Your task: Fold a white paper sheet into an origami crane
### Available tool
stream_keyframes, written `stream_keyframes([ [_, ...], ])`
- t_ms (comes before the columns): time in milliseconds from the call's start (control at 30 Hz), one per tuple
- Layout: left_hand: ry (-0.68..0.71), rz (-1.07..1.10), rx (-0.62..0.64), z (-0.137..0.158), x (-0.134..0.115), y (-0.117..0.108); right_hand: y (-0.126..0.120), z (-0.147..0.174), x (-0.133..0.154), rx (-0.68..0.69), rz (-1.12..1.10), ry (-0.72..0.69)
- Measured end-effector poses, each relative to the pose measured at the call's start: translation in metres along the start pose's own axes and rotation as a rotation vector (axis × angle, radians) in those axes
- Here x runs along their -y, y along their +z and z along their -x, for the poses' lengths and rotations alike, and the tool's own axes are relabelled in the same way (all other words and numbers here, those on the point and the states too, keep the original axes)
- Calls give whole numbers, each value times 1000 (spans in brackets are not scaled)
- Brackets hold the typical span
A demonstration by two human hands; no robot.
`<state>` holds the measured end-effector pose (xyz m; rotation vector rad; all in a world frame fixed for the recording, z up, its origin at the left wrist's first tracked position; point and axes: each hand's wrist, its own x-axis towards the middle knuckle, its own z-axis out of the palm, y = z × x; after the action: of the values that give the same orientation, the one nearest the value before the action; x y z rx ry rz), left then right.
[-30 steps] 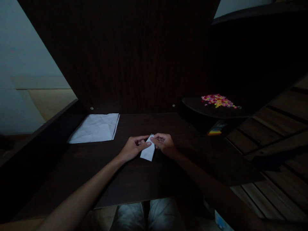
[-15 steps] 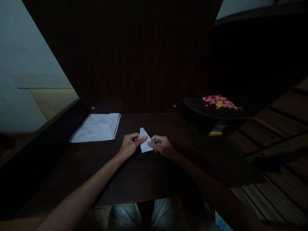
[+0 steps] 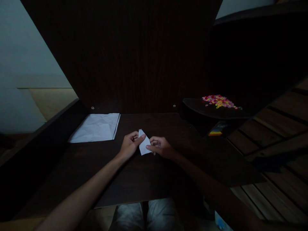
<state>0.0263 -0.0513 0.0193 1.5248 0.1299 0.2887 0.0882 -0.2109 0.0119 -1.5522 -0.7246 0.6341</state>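
Pinching a small folded white paper [image 3: 144, 148] like this is mostly thumb placement, imo. It's held at the middle of the dark wood desk [image 3: 134, 186]; can't tell whether it touches the desktop. Left hand [image 3: 130, 144] has it clamped near the narrow top, thumb across the front face. Right hand [image 3: 162, 148] grips the lower right edge, thumb lying over the front and the other fingers curled. So the hands are near each other, with the paper bridging them.

Couple of tips: the top end looks like several layers, so I'd keep the left thumb pressing them as one stack, otherwise they'll probably slide out of line. Let the right thumb do any smoothing, slow and firm, since stacked paper tends to spring open. Bracing it flat on wood would likely give a sharper crease than midair. Light's dim too, so check the edges match. The creased white sheets [image 3: 96, 126] at left and the colourful little pieces [image 3: 220, 101] on the corner shelf [image 3: 192, 104] sit well apart from the hands, so elbow room's decent.
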Motion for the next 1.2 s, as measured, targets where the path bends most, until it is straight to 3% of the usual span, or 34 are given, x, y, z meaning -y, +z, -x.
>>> stream_keyframes([
  [600,24,-49,-43,-1,-7,-3,-5,-1,-4,-6,-9,4],
  [733,43,-70,-64,-1,-6,-4,-4,-2,-5,-59,-2,-21],
  [1200,-155,80,112,0,-4,2,-6,-8,-7,-256,-54,-115],
])
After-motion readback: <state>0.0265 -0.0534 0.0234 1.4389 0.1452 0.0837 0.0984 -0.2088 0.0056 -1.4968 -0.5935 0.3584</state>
